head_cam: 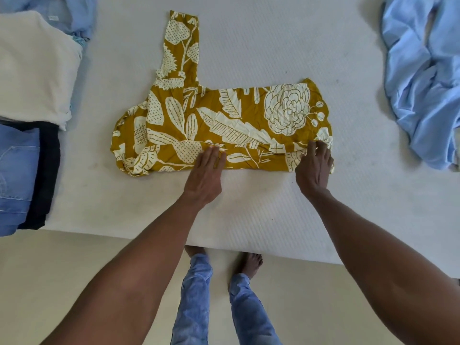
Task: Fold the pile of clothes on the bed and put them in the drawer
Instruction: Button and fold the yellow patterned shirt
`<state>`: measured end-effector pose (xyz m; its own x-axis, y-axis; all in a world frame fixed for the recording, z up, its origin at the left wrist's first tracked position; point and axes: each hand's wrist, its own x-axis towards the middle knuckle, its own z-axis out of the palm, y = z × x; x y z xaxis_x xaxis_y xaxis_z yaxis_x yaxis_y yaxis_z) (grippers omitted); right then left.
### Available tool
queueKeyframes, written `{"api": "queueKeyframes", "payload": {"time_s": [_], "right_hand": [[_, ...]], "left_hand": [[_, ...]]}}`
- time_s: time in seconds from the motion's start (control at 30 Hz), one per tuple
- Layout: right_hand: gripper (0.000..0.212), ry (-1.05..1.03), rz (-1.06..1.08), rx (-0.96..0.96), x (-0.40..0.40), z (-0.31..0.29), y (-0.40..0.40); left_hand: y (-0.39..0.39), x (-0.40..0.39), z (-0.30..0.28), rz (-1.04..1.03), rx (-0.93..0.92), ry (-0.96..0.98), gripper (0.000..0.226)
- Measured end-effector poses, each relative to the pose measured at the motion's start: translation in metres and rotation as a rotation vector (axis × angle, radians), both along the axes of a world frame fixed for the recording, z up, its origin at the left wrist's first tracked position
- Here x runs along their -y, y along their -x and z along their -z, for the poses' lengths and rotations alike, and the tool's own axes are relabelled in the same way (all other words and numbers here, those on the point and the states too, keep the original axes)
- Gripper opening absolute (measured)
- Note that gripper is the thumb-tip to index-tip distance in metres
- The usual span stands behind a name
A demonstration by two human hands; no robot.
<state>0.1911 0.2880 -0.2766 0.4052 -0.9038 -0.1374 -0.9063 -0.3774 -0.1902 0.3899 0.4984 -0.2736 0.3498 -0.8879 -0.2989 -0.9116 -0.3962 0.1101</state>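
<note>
Fingers (214, 158) of the left hand (205, 175) lie flat and released, pressing the near edge of the mustard-yellow cotton garment with its cream leaf-and-flower print (224, 120); those of the right hand (315, 168) are curled, pinching the fabric at its near right corner.

The white quilted bed (249, 207) carries everything. The garment lies spread at its middle, one sleeve (180, 46) stretched away from the person. A crumpled pale-blue shirt (423, 83) waits unfolded on the right. On the left sit finished pieces: a folded cream knit (34, 66), folded blue denim jeans (15, 175) and a dark navy piece (48, 170) just beside them.

The step looks like turning up the near hem. To do it well, the left palm should anchor the crease while the right draws the corner level, smoothing wrinkles outward before the sleeve comes in. No drawer is in view.
</note>
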Motion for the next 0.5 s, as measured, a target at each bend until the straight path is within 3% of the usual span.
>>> {"api": "queueKeyframes", "payload": {"time_s": [0.07, 0.17, 0.33, 0.43, 0.5], "right_hand": [[0.052, -0.044, 0.139, 0.035, 0.013, -0.001, 0.002], [0.030, -0.076, 0.167, 0.062, 0.038, -0.003, 0.011], [0.017, -0.134, 0.031, 0.240, 0.071, -0.019, 0.015], [0.036, -0.229, -0.203, 0.075, 0.076, -0.022, 0.016], [0.029, -0.213, -0.271, 0.043, 0.079, -0.018, 0.016]], "left_hand": [[0.014, 0.017, 0.003, 0.026, -0.058, -0.020, 0.067], [0.026, 0.034, 0.006, -0.048, -0.119, -0.062, 0.068], [0.033, 0.049, 0.005, -0.103, -0.115, -0.126, 0.069], [0.036, 0.059, 0.001, -0.125, -0.087, -0.198, 0.073], [0.038, 0.065, 0.000, -0.130, -0.070, -0.255, 0.078]]}}
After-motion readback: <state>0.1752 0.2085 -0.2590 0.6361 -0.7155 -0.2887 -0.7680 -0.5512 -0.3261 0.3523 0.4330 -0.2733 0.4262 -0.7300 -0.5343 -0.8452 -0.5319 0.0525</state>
